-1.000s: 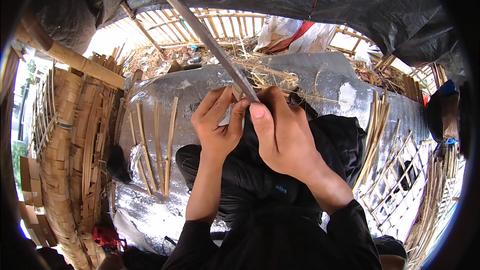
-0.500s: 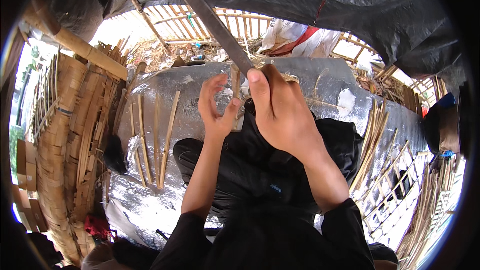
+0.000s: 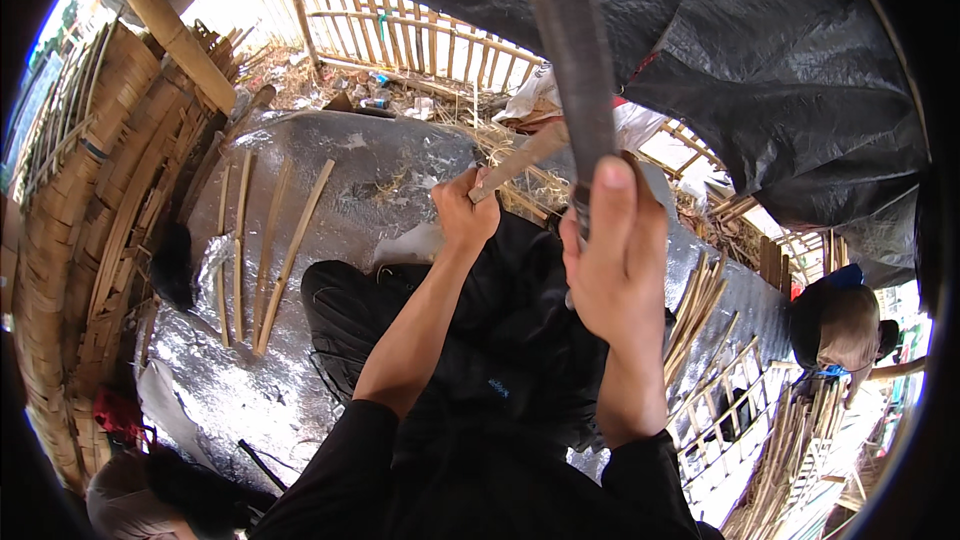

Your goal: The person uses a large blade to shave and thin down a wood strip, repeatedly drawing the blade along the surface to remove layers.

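The left hand [image 3: 463,212] closes its fingers around a short bamboo piece [image 3: 520,160]; the right hand [image 3: 612,260] grips a long grey blade [image 3: 570,50], raised above the black-clothed lap [image 3: 500,340]; bamboo strips [image 3: 262,240] lie on the silver sheet [image 3: 380,170].

Single head view, fisheye, sitting on the person's head and looking steeply down over their own lap, forearms coming in from the lower edge. It is sitting very near the right hand [image 3: 612,260] and blade [image 3: 572,50], which are filling the centre. Edges are bending: silver mat [image 3: 300,380] below, fence [image 3: 400,35] and tarp [image 3: 760,60] up top.
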{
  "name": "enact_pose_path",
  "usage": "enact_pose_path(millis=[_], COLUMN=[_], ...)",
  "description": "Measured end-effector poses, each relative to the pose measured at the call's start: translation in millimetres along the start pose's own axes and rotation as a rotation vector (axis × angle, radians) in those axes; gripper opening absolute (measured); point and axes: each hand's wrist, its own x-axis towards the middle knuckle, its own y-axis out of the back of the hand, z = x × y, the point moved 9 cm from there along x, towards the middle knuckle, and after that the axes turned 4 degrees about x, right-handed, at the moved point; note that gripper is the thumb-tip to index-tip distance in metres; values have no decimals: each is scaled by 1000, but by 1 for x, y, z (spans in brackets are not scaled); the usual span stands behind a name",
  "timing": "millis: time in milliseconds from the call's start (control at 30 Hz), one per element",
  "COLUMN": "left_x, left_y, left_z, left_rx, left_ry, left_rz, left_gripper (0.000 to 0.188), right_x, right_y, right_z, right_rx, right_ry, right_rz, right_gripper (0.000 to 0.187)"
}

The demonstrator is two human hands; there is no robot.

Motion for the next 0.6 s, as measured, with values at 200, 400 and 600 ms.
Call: enact_pose_path(millis=[200,400,600], left_x=[-20,-2,-29], left_y=[-9,-2,-10], left_z=[-11,22,-6], left_rx=[138,37,118], left_ry=[-165,-29,-35], left_rz=[31,19,25], left_gripper=[36,31,32], right_x=[-4,-17,-11], right_y=[-12,15,5], right_z=[10,-20,-34], right_rx=[-412,-134,-543], right_ry=[243,85,383], right_rz=[-15,40,37], right_gripper=[25,35,28])
